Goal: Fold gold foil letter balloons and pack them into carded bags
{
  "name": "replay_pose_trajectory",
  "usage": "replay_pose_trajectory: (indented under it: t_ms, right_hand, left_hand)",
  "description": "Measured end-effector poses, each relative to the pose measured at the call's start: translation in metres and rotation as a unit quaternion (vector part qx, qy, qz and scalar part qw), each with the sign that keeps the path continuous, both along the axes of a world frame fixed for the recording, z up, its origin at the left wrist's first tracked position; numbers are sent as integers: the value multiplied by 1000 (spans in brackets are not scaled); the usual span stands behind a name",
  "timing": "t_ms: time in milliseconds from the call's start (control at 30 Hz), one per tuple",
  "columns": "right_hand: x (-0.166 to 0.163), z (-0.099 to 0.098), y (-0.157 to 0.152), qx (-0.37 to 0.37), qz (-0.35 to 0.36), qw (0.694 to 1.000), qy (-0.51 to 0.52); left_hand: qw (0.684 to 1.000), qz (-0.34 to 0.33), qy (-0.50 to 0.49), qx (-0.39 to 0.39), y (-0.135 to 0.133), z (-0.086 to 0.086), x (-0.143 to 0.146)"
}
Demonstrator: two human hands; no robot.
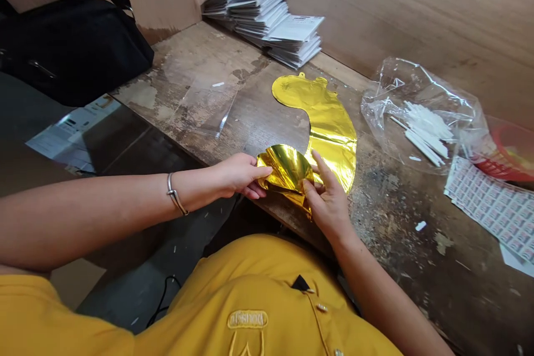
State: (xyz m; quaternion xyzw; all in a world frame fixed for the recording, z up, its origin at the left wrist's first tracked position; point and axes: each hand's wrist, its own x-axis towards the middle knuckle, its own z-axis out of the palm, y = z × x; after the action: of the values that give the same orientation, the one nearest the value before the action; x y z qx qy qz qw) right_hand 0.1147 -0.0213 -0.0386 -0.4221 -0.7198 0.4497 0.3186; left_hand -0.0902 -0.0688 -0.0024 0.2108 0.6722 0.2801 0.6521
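Note:
A flat gold foil balloon point(332, 117) lies on the worn wooden table, its curved far end spread out on the wood. The near end is bent up at the table's front edge, between my two hands. My left hand point(244, 176) pinches the left side of this folded part between thumb and fingers. On the right side, my right hand point(328, 194) grips the foil with its thumb in front, the index finger raised along it. Part of the fingers behind the foil is hidden.
Stacks of flat white packets point(271, 11) stand at the back wall. To the right are a clear plastic bag point(463, 100) with white sticks point(425, 144), a red basket point(513, 147) and printed sticker sheets point(492, 200). A clear sleeve point(208, 105) lies left; a black bag point(75, 50) is far left.

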Motion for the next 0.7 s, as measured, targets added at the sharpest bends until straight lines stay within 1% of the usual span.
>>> replay_pose_trajectory:
  t_ms: [67,133,167,233,367,500,600,700]
  right_hand:
    - [1,6,-2,78,46,996,-16]
    - [1,11,-3,101,93,990,-21]
    - [1,13,-3,99,109,989,-25]
    - [0,15,-2,86,116,989,-37]
    - [-2,13,0,34,80,996,-29]
    - [-1,14,5,-31,82,996,-32]
    - [-1,15,7,-31,82,995,-49]
    - [-3,15,5,-32,51,997,-45]
  left_hand:
    - [1000,9,6,8,1,-1,2]
    - [1000,14,10,15,2,-3,3]
    - [1000,14,13,17,2,-3,3]
    - [1000,11,16,22,3,-3,4]
    - [999,5,17,35,2,-3,6]
    - [999,4,30,36,0,-6,6]
    - [999,2,26,44,-1,-10,7]
    - [998,19,20,55,-3,-11,9]
